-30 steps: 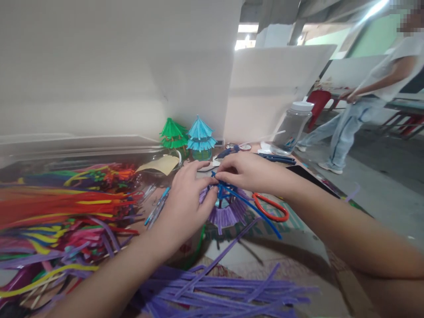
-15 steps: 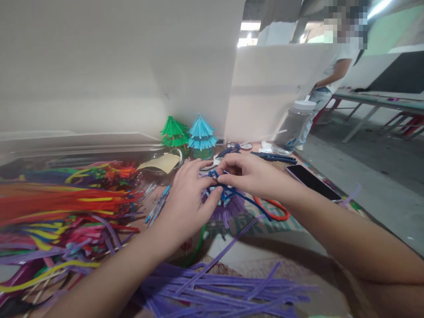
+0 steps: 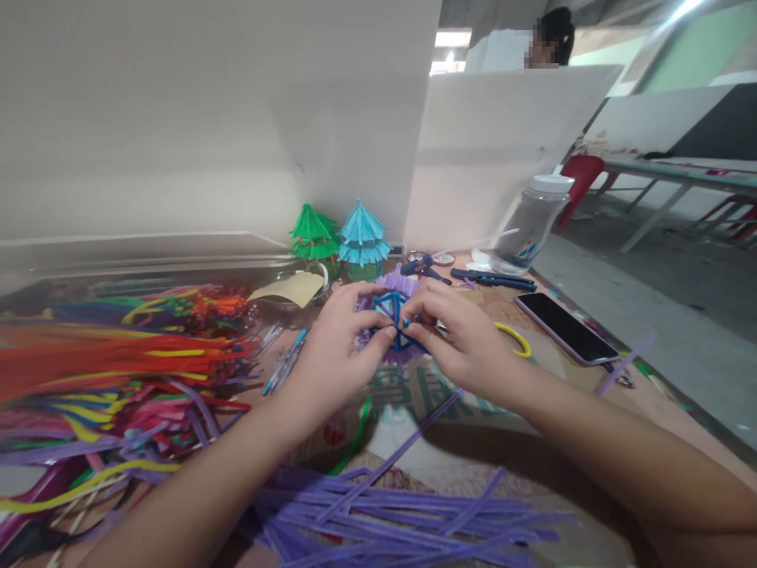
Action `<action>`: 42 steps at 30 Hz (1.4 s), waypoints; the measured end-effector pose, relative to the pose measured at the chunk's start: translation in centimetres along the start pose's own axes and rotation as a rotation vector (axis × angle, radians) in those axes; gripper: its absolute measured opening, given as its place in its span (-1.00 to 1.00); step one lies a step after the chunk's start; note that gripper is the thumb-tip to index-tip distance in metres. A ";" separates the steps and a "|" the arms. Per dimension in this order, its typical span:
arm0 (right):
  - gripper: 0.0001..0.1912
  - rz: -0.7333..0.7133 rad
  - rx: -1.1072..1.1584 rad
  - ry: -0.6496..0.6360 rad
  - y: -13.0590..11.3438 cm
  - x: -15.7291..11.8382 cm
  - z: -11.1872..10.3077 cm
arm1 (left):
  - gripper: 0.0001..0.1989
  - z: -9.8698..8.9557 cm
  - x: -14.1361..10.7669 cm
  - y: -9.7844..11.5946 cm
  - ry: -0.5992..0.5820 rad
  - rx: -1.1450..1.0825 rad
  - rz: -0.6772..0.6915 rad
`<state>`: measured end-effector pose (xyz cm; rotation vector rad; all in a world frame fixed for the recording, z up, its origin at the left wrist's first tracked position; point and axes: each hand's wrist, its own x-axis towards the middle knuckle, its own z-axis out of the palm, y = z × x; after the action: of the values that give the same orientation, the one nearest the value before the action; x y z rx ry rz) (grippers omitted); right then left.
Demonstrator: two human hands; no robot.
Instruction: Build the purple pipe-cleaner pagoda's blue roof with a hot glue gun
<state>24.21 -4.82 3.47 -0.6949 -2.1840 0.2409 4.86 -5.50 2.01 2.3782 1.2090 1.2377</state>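
A purple fringed craft piece with a blue pipe-cleaner frame is held between my two hands at mid-table. My left hand is on its left side, with thumb and index finger closed at the frame's middle. From the right, my right hand pinches at the blue pipe cleaner, its fingertips nearly touching my left thumb. Both sets of fingers hide part of the piece. Behind stand a green tiered pipe-cleaner tree and a light blue one.
Purple pipe cleaners lie in front, multicoloured bundles at left. A phone, dark pliers-like tool, clear bottle and yellow ring are at right. A person's head shows beyond the partition.
The craft piece has been turned, showing its blue frame and more purple fringe behind. My right hand has shifted slightly down and right. The person beyond has moved left behind the partition.
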 end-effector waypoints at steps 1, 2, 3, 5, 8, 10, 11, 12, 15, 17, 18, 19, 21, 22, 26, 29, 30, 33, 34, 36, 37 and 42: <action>-0.85 -0.016 -0.005 0.007 0.0 -0.3 0.1 | -0.86 0.1 0.0 0.0 -0.003 -0.006 -0.001; -0.84 -0.031 -0.016 0.013 0.1 -0.7 0.1 | -0.86 0.2 -0.1 0.1 -0.007 -0.011 0.001; -0.84 -0.045 -0.029 0.016 0.1 -1.0 0.1 | -0.87 0.3 -0.1 0.2 -0.008 -0.019 0.008; -0.82 -0.061 -0.048 0.015 0.1 -1.4 0.0 | -0.88 0.3 -0.2 0.4 -0.007 -0.034 0.029; -0.86 -0.048 -0.067 0.040 0.1 -1.6 -0.8 | -0.87 0.0 -0.1 0.5 -0.005 -0.040 0.036; -0.93 0.013 -0.098 0.080 0.1 -1.4 -1.6 | -0.85 -0.4 0.0 0.4 -0.003 -0.041 0.005; -0.90 0.049 -0.120 0.073 0.1 -1.3 -2.0 | -0.84 -0.6 0.1 0.3 0.001 -0.043 -0.014; -0.85 0.081 -0.151 0.041 0.0 -1.3 -2.3 | -0.83 -0.8 0.1 0.2 0.004 -0.045 -0.033; -0.77 0.096 -0.305 -0.131 -0.4 -1.5 -2.5 | -0.83 -1.1 0.2 0.1 -0.001 -0.038 -0.058; -0.83 0.046 -0.414 -0.201 -0.8 -1.7 -2.2 | -0.83 -1.0 0.2 0.2 -0.013 -0.027 -0.062; -0.84 0.022 -0.448 -0.215 -0.9 -1.8 -1.9 | -0.84 -0.9 0.2 0.2 -0.018 -0.025 -0.064; -0.82 0.001 -0.470 -0.220 -1.1 -1.9 -1.6 | -0.85 -0.8 0.2 0.2 -0.019 -0.026 -0.067; -0.77 -0.023 -0.501 -0.206 -1.2 -2.0 -1.2 | -0.87 -0.6 0.1 0.2 -0.028 -0.037 -0.072; -0.74 -0.031 -0.513 -0.193 -1.3 -2.0 -1.1 | -0.87 -0.6 0.1 0.1 -0.034 -0.046 -0.073; -0.66 -0.038 -0.489 -0.157 -1.4 -1.9 -1.3 | -0.90 -0.3 0.0 0.1 -0.069 -0.086 -0.079; -0.65 -0.005 -0.346 -0.131 -1.5 -1.9 -1.7 | -0.93 -0.2 -0.2 0.5 -0.061 -0.061 -0.019; -0.64 0.009 -0.283 -0.117 -1.6 -1.9 -1.8 | -0.93 -0.3 -0.3 0.7 -0.046 -0.043 0.021; -0.62 0.086 -0.102 -0.077 -2.0 -1.8 -2.0 | -0.92 -0.4 -0.6 1.3 0.003 0.009 0.113; -0.62 0.118 -0.050 -0.069 -2.1 -1.7 -2.1 | -0.91 -0.5 -0.7 1.5 0.010 0.024 0.125; -0.62 0.174 0.022 -0.059 -2.5 -1.6 -2.0 | -0.91 -0.6 -0.9 1.9 0.010 0.049 0.140; -0.62 0.194 0.045 -0.048 -2.7 -1.6 -1.9 | -0.90 -0.7 -0.9 2.1 0.004 0.056 0.145; -0.59 0.232 0.067 -0.006 -3.9 -2.4 -2.6 | -0.86 -0.5 -1.2 2.1 -0.016 0.084 0.165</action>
<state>25.86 -9.52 5.11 -0.9108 -2.0899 0.4345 5.27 -7.85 2.66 2.5891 1.1003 1.2351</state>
